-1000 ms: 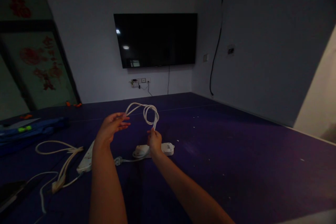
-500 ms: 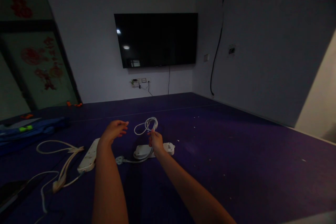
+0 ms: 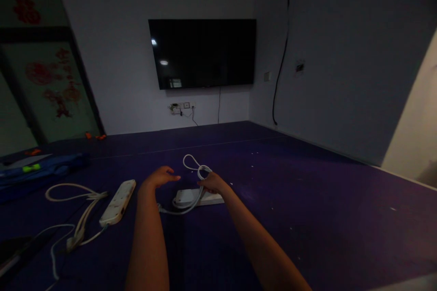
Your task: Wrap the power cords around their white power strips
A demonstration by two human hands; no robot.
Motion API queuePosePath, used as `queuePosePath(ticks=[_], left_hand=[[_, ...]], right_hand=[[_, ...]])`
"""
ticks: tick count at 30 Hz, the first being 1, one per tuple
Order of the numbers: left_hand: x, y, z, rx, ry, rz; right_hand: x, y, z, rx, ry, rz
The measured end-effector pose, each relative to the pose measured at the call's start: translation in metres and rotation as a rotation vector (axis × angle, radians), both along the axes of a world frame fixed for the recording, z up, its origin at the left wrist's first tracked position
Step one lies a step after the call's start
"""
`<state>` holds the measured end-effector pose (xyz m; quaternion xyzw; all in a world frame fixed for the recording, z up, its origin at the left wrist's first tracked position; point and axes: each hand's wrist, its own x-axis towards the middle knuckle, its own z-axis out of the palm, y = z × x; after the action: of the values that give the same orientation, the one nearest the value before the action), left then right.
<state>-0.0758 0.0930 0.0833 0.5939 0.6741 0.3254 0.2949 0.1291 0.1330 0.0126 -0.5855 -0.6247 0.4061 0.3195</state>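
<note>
Looped white power cord [image 3: 192, 160] is pinched in my right hand [image 3: 212, 183], just above a white power strip [image 3: 185, 196] lying on the purple surface. One loop sticks up past my fingers toward the far side. The cord runs down across the strip and curves left to its plug [image 3: 160, 208], partly hidden by my left forearm. My left hand [image 3: 161, 177] hovers left of the loops, fingers apart and nothing in them. To its left lies a second white power strip [image 3: 118, 202], its own cord [image 3: 82, 220] gathered in a bundle beside it.
Blue cloth [image 3: 51, 168] with a yellow-green patch lies at the far left. Small orange things [image 3: 95, 136] sit near the door. A dark object [image 3: 12, 252] with a thin cable is at the near left. White specks dot the purple surface [image 3: 307, 200]. A television [image 3: 205, 54] hangs ahead.
My left hand has moved right, nearer the cord. My right hand has shifted slightly right and turned, and the cord's free loop now points more upward.
</note>
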Motion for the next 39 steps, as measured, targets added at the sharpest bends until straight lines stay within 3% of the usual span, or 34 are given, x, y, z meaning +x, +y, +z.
queuePosePath(ticks=[4, 7, 12, 19, 22, 28, 39], left_hand=[[0.009, -0.004, 0.009, -0.064, 0.066, -0.142], [0.020, -0.003, 0.012, -0.080, 0.159, -0.246], [0.041, 0.006, 0.008, -0.087, 0.220, -0.320], [0.055, 0.022, -0.005, -0.135, 0.308, -0.380], [0.043, 0.022, -0.005, -0.137, 0.311, -0.346], [0.007, 0.016, -0.003, -0.107, 0.266, -0.200], [-0.026, 0.024, -0.016, 0.056, 0.163, 0.117]], right_hand=[[0.005, 0.000, 0.006, 0.075, -0.221, 0.054], [0.011, 0.003, 0.010, 0.153, -0.346, 0.017], [0.021, 0.009, 0.013, 0.299, -0.476, -0.060], [0.005, 0.001, 0.002, 0.374, -0.553, 0.205], [-0.008, -0.004, -0.007, 0.363, -0.589, 0.248], [-0.014, -0.001, -0.016, 0.325, -0.542, 0.202], [-0.002, 0.015, -0.008, 0.437, -0.021, 0.298]])
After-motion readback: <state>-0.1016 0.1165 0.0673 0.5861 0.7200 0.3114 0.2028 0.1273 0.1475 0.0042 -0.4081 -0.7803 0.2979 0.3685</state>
